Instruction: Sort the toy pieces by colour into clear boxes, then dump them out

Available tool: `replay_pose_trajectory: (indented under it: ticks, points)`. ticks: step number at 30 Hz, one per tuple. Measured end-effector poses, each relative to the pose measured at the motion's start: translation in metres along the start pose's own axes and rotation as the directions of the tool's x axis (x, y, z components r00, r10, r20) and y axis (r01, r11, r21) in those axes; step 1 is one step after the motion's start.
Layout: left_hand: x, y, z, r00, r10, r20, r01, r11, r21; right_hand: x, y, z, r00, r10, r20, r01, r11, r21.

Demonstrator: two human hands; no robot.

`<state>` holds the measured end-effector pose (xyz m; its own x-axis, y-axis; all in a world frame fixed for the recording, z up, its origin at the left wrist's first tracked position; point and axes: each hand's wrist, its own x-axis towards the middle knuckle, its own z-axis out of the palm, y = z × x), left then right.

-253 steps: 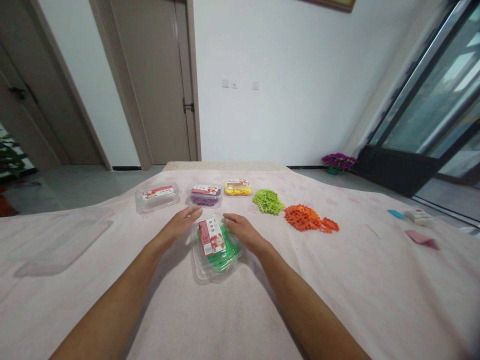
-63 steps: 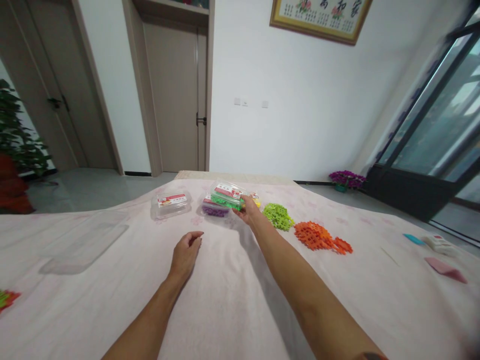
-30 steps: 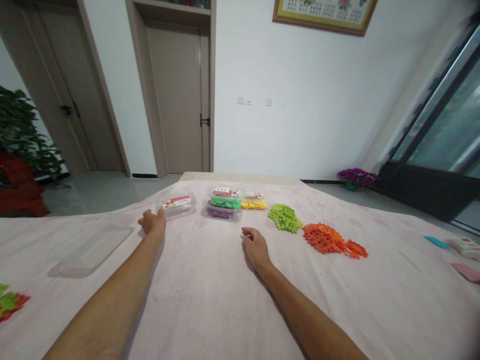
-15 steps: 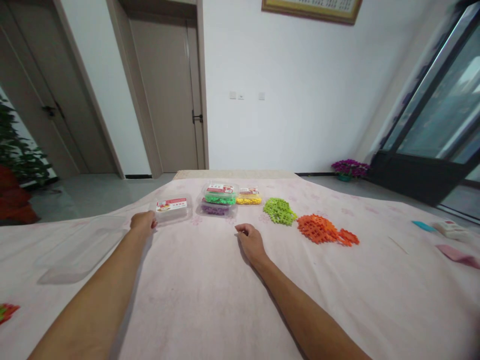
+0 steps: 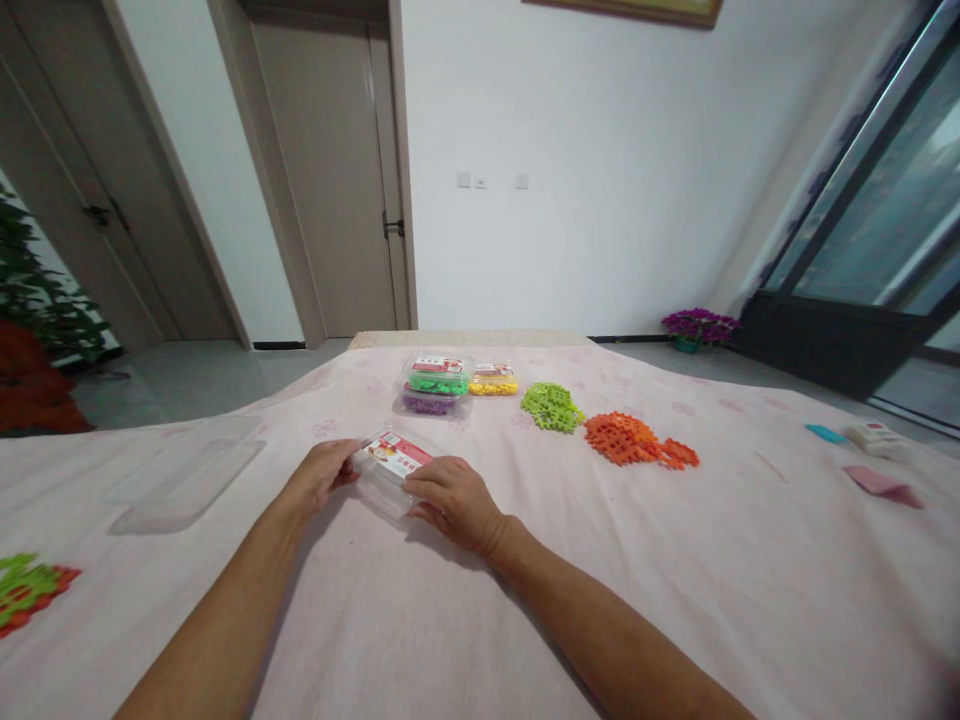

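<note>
Between my two hands is a clear plastic box (image 5: pixel 384 480) with a red and white label on its lid; no coloured pieces show inside. My left hand (image 5: pixel 324 474) grips its left end. The fingers of my right hand (image 5: pixel 454 500) close over its right side. Beyond it, a box of green pieces (image 5: pixel 439 377) sits on top of a box of purple pieces (image 5: pixel 430 402). Beside them stands a box of yellow pieces (image 5: pixel 493 381). Farther right lie a loose heap of lime-green pieces (image 5: pixel 552 407) and a heap of orange pieces (image 5: pixel 626 440).
A large clear plastic tray (image 5: pixel 184 480) lies on the left of the cloth-covered table (image 5: pixel 375 620). Green and orange joined pieces (image 5: pixel 30 590) are at the left edge. To the right are a thin stick (image 5: pixel 771 466), a blue item (image 5: pixel 826 433), a whitish block (image 5: pixel 876 440) and a pink cloth (image 5: pixel 883 485).
The labelled box has come nearer and to the right, and is now turned at an angle. My right hand has moved left onto it. The view has shifted slightly.
</note>
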<state>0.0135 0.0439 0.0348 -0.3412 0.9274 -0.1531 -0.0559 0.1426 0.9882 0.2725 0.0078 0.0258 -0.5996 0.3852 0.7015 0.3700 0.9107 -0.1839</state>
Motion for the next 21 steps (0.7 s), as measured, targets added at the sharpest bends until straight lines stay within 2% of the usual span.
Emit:
replay_pose_trajectory:
  ticks: [4,7,9,12,15,18,21]
  points:
    - [0.006,-0.006,0.012,0.998,-0.038,0.048,0.038,0.999,0.005,-0.005,0.009,-0.001,1.0,0.011,0.018,-0.011,1.0,-0.002]
    - [0.011,-0.011,0.018,1.0,-0.012,0.016,0.012,1.0,-0.017,-0.004,0.01,-0.005,0.999,0.017,0.037,-0.016,1.0,-0.024]
    - [0.009,-0.015,0.024,1.0,0.009,-0.006,-0.009,0.999,-0.042,-0.002,0.008,-0.007,0.997,0.07,0.024,-0.069,0.996,-0.048]
    - [-0.001,-0.02,0.037,0.989,0.065,0.133,-0.046,0.989,-0.138,0.0,0.008,-0.01,0.982,0.187,-0.004,-0.187,0.981,-0.049]
    - [-0.015,-0.021,0.05,0.939,0.185,0.29,-0.118,0.966,-0.232,-0.002,0.01,-0.012,0.96,0.276,-0.04,-0.276,0.961,-0.007]
    - [-0.024,-0.019,0.056,0.92,0.22,0.323,-0.148,0.961,-0.235,-0.004,0.011,-0.014,0.928,0.354,-0.119,-0.35,0.935,0.055]
    - [-0.025,-0.018,0.054,0.91,0.224,0.35,-0.149,0.962,-0.228,-0.004,0.009,-0.017,0.893,0.414,-0.175,-0.397,0.909,0.123]
